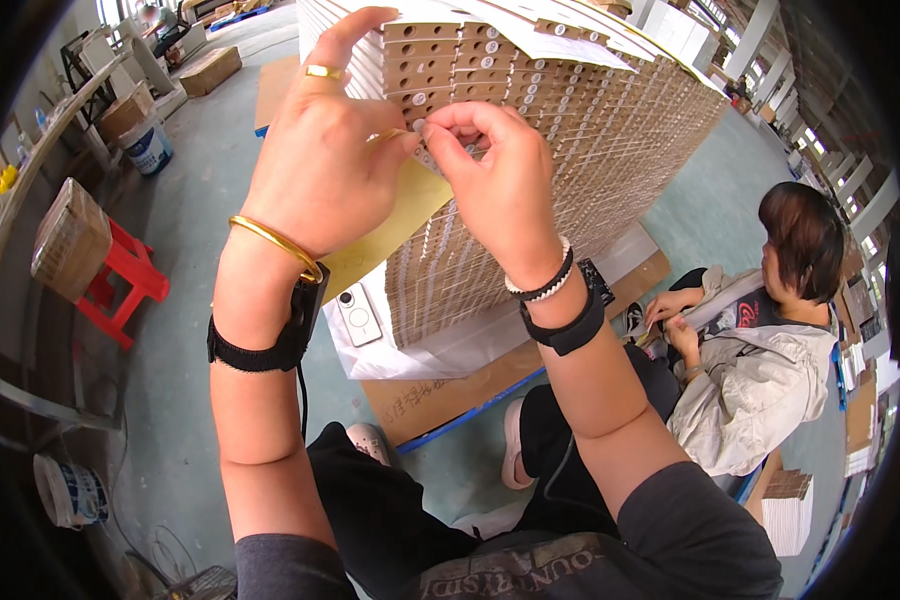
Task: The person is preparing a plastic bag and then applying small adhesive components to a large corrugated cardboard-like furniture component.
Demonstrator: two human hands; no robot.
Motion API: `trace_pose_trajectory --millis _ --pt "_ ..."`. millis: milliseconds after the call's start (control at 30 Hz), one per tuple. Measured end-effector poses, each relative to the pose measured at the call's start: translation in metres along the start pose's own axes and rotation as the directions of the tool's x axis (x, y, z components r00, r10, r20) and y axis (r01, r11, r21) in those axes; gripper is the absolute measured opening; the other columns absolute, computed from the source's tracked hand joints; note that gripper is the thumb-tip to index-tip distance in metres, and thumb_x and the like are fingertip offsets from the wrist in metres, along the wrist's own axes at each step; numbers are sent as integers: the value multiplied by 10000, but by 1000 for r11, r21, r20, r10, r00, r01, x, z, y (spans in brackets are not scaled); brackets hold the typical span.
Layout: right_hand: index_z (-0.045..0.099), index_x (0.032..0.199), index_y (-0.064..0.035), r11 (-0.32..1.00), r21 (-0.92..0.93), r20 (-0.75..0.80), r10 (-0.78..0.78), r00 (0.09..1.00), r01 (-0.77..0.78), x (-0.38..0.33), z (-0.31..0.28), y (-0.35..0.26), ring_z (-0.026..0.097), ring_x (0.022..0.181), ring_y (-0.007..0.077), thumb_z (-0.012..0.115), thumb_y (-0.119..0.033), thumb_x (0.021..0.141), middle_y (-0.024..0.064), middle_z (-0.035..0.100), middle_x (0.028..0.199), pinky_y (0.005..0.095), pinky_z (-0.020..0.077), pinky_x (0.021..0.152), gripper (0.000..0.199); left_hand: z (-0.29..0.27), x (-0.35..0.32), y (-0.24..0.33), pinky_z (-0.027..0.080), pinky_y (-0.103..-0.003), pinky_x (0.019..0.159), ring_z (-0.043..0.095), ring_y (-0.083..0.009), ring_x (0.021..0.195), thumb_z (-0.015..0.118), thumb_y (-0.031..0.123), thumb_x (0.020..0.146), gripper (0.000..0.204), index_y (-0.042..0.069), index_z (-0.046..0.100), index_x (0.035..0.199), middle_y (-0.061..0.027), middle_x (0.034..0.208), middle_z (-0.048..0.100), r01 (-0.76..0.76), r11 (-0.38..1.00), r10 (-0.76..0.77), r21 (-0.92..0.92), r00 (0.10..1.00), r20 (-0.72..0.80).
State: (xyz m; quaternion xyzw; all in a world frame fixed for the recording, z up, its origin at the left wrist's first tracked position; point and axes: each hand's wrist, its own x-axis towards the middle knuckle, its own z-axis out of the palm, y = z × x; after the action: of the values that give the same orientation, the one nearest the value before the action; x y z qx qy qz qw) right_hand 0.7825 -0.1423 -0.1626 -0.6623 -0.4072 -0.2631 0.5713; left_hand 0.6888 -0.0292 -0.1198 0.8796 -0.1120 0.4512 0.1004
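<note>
A tall stack of brown panels with white edges (570, 150) stands before me, its face dotted with rows of round holes and small white discs. My left hand (325, 165) is at its left corner, forefinger stretched to the top edge. Its thumb bends against a yellow sheet (395, 235) that hangs below the palm, partly hidden by the hand. Close to that thumb, my right hand (500, 165) has thumb and forefinger pinched together at the panel face. A small whitish round piece (419, 126) shows at these fingertips; whether it is gripped or stuck to the panel is unclear.
A white phone-like device (360, 315) lies at the stack's lower left corner, above a cardboard-covered pallet (440, 405). At the right sits a co-worker (750, 350), hands together. To the left are a red stool (125, 280) bearing a carton (72, 240), and buckets (148, 145).
</note>
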Motion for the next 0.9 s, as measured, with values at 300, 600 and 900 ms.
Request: trace_pose_trajectory --millis 300,600,900 --pt "633 742 -37 987 -47 43 -155 987 157 -3 -11 2 554 673 207 657 -45 713 47 616 674 320 449 620 38 -4 -3 -10 442 -455 915 389 -324 1229 650 23 677 69 5 661 743 -153 1337 387 15 1000 -14 -23 999 32" --pt "636 743 -40 995 -15 5 -95 995 95 2 -2 4 562 691 206 655 -57 722 52 631 696 323 451 629 34 -2 3 -2 444 -454 912 384 -326 1232 651 29 680 68 12 660 745 -156 1339 385 -4 1000 4 23 1000 13" --pt "635 743 -37 994 38 38 -108 993 106 1 -13 1 564 689 208 657 -55 711 59 626 687 323 451 639 42 -4 2 1 439 -451 918 393 -318 1228 654 30 678 62 9 655 737 -147 1344 379 19 1000 -19 10 999 27"
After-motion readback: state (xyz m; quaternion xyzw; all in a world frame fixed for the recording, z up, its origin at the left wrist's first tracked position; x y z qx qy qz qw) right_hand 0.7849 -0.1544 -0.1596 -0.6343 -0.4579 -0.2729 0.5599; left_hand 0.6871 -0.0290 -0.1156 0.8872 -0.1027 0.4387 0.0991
